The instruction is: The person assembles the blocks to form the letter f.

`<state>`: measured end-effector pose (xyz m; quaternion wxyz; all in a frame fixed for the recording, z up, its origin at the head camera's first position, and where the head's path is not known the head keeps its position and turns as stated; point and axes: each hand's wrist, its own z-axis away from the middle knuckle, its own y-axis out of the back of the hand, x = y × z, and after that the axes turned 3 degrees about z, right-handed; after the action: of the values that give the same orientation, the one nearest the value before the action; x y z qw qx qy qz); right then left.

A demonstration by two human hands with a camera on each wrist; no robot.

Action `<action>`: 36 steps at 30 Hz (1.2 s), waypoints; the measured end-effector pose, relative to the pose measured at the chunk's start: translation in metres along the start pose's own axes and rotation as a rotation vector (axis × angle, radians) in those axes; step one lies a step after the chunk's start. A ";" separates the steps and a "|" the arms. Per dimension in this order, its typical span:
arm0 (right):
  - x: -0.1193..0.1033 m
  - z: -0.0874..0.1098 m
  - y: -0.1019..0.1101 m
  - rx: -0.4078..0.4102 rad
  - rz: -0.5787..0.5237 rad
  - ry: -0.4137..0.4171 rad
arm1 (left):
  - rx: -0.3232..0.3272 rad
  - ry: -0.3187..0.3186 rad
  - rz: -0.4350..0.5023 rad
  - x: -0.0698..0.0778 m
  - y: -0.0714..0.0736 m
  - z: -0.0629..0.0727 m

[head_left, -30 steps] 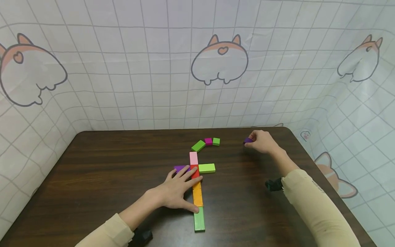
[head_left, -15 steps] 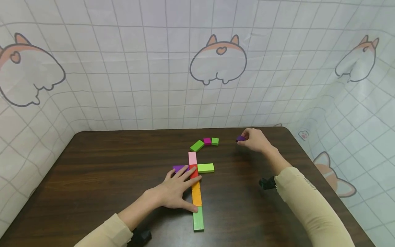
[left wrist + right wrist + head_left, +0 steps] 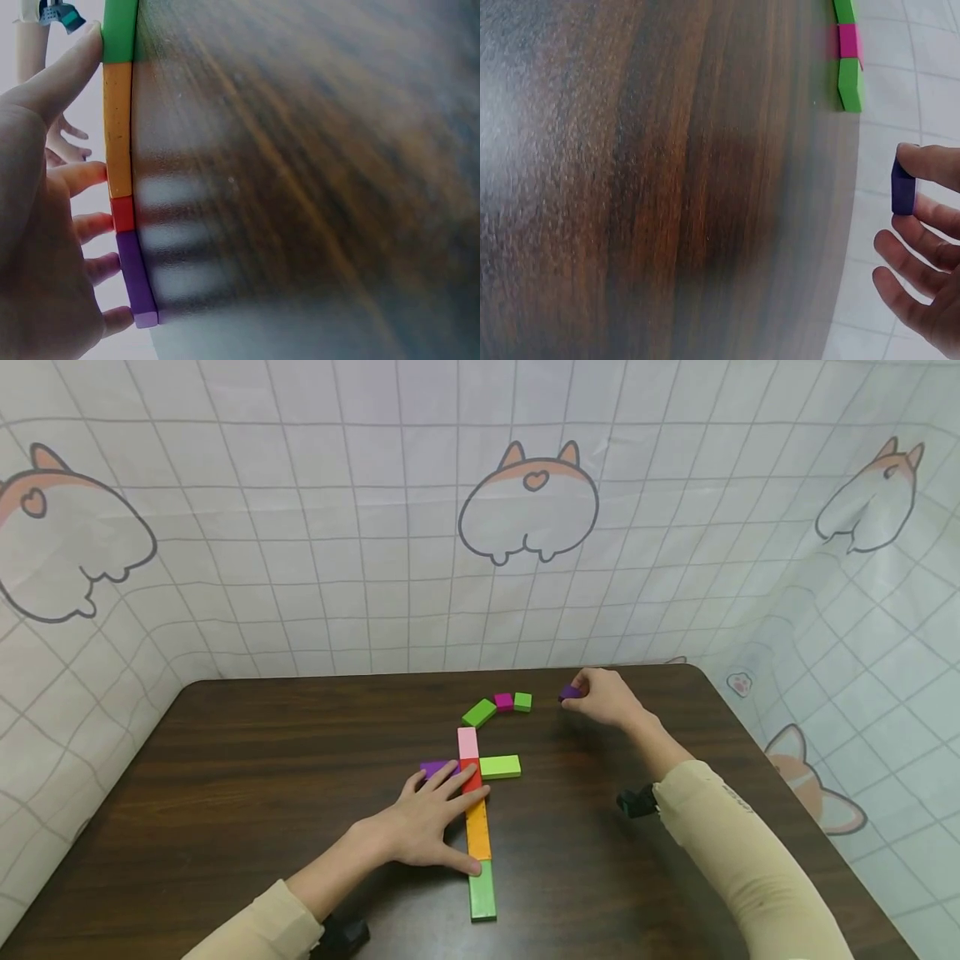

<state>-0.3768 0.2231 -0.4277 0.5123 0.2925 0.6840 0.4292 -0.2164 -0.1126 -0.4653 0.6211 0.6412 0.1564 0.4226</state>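
Note:
With thumb and fingers my right hand pinches a small dark purple block above the far right part of the table. To its left a curved row lies flat: a small green block, a magenta block and a longer green block. Below runs a column of pink, red, orange and green blocks. A lime block extends right from the red one, a purple block left. My left hand lies spread, fingertips on the purple, red, orange and lower green blocks.
The dark wood table ends at a back edge just behind the curved row. A white grid-patterned curtain with cartoon animals hangs behind it and along the right side.
My right hand has moved left with the purple block, closer to the small green block of the curved row. The left hand stays in place on the column.

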 end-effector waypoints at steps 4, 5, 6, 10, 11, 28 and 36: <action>-0.002 -0.002 -0.003 -0.002 -0.004 0.002 | 0.000 0.002 -0.003 0.000 0.001 0.000; -0.003 -0.002 -0.004 -0.003 -0.004 0.002 | -0.001 0.003 -0.003 0.000 0.001 0.000; -0.003 -0.002 -0.005 -0.004 -0.005 0.003 | -0.002 0.004 -0.003 0.000 0.001 0.000; -0.007 -0.003 -0.010 -0.002 -0.008 0.018 | -0.004 0.006 -0.005 0.000 0.000 0.000; -0.008 -0.003 -0.011 0.000 -0.006 0.022 | -0.004 0.007 -0.005 0.000 0.000 0.000; -0.016 -0.011 -0.030 -0.020 -0.004 0.003 | -0.003 0.009 -0.014 0.000 0.001 -0.001; -0.019 -0.016 -0.035 -0.039 0.022 -0.008 | -0.006 0.012 -0.014 -0.001 0.000 -0.001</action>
<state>-0.3845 0.1869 -0.4486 0.5159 0.2916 0.6701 0.4470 -0.2179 -0.1133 -0.4656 0.6249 0.6356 0.1634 0.4227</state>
